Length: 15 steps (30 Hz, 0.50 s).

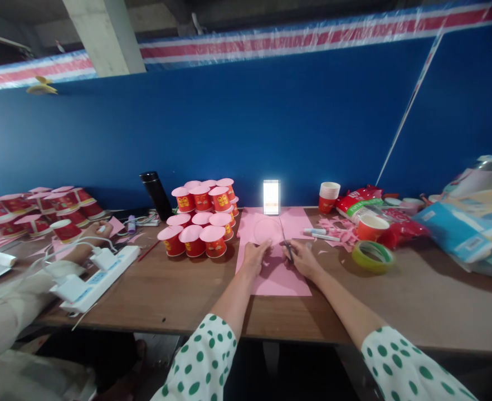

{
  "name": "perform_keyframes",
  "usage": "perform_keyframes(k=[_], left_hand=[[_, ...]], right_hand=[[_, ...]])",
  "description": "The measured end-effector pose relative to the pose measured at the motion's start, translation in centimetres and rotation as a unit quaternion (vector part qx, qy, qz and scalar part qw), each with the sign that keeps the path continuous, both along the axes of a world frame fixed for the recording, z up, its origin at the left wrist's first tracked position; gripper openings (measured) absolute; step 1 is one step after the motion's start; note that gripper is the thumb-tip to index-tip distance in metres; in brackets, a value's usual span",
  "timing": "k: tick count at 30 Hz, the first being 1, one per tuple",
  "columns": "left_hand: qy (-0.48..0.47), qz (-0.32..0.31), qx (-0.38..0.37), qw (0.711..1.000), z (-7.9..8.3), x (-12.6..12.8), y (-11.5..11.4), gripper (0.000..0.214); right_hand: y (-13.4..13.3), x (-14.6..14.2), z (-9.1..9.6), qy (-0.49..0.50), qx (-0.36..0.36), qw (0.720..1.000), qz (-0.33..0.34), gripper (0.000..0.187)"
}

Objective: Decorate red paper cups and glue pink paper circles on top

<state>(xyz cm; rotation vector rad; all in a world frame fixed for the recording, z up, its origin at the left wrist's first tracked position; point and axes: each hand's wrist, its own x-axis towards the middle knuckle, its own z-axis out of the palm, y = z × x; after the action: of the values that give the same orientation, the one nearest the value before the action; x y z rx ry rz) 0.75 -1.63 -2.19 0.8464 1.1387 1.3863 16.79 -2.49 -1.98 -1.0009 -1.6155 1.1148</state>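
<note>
My left hand (256, 257) pinches the near edge of a piece of pink paper (267, 229) with a round outline on it. In my right hand (305, 259) is a pair of scissors (288, 248), its blades pointing away from me at the right side of the outline. Whether the blades are parted is too blurred to tell. Beneath both hands lies a larger pink sheet (281, 285) on the wooden table (179, 289). A lit phone (271, 197) stands upright just beyond the paper.
Left of the paper, red paper cups (194, 245) with pink discs are stacked. A black bottle (156, 195) and power strip (99, 278) are farther left, near a co-worker's arm (24, 295). To the right are pink scraps (344, 231), markers (318, 234), tape (372, 257) and cups (329, 197).
</note>
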Motion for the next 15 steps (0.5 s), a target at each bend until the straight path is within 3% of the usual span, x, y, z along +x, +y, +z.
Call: perform_keyframes(k=[15], left_hand=[[-0.003, 0.011, 0.009, 1.000, 0.35, 0.06, -0.23, 0.035]], right_hand=[[-0.07, 0.06, 0.15, -0.011, 0.008, 1.000, 0.004, 0.033]])
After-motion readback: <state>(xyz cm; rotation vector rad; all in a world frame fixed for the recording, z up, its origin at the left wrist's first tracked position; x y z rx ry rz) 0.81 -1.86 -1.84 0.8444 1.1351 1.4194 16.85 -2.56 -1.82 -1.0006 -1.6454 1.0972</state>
